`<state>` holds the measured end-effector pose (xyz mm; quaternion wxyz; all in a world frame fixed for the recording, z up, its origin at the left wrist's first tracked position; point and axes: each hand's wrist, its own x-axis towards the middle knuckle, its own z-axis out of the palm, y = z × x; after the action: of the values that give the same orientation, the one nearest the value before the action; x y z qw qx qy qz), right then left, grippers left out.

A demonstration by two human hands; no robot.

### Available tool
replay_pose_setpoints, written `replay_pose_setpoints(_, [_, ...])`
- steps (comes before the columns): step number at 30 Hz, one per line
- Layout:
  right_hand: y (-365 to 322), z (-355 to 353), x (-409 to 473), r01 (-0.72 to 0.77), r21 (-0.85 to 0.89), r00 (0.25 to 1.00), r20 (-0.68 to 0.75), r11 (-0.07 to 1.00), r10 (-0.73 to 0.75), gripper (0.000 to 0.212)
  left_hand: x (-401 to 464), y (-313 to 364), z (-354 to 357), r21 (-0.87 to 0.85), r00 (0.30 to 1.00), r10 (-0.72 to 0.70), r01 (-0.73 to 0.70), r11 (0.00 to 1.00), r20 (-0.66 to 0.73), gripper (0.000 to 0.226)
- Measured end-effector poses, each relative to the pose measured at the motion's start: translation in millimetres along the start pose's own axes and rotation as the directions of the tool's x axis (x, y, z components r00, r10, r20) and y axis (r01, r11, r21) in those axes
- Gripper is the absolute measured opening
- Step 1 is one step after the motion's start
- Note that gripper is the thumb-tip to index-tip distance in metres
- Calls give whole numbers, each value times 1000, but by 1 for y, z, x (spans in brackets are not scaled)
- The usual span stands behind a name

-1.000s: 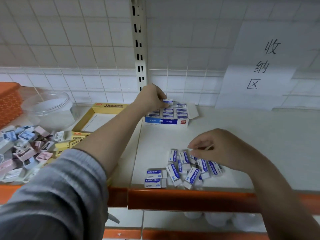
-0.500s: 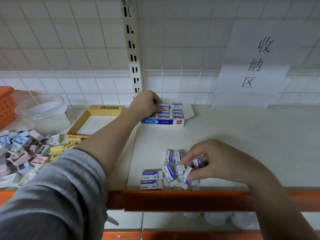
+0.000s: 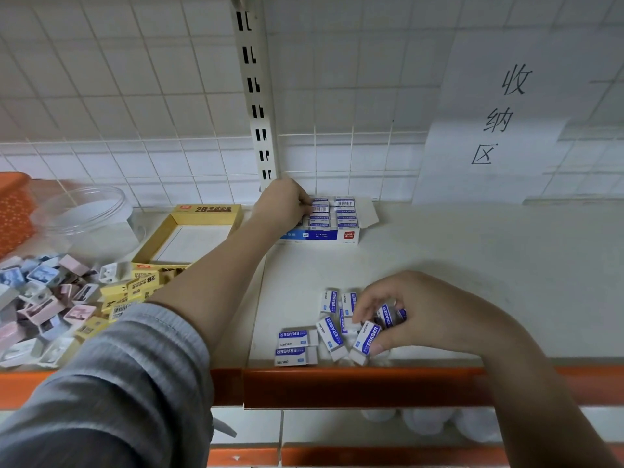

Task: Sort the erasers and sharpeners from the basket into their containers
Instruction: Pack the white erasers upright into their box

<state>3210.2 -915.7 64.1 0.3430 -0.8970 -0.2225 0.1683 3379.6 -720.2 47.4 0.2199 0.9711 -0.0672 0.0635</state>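
Note:
A blue-and-white eraser box stands at the back of the shelf with rows of wrapped erasers in it. My left hand reaches into its left side, fingers curled on an eraser in the back row. Near the front edge lies a pile of loose blue-and-white erasers. My right hand is over the pile's right part and pinches erasers between thumb and fingers. Pastel sharpeners lie heaped at the left.
An open yellow 2B box sits left of the eraser box, with small yellow erasers beside it. A clear plastic tub and an orange basket stand far left. The orange shelf lip runs along the front.
My left hand pushed an eraser down into the box's back row. My right hand slid left over the pile and closed its fingers around erasers there.

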Motion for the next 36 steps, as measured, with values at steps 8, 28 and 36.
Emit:
replay_pose_setpoints(8, [16, -9, 3, 80, 184, 995, -69, 980, -68, 25, -18, 9, -14, 91, 999, 44, -44, 995, 1, 28])
replay_pose_setpoints(28, [25, -53, 71, 31, -156, 876, -471, 987, -102, 25, -157, 14, -31, -325, 946, 223, -139, 935, 235, 18])
replay_pose_setpoints(36, [41, -49, 129, -13, -14, 834, -552, 1000, 3, 25, -173, 15, -25, -290, 912, 236, -138, 947, 335, 22])
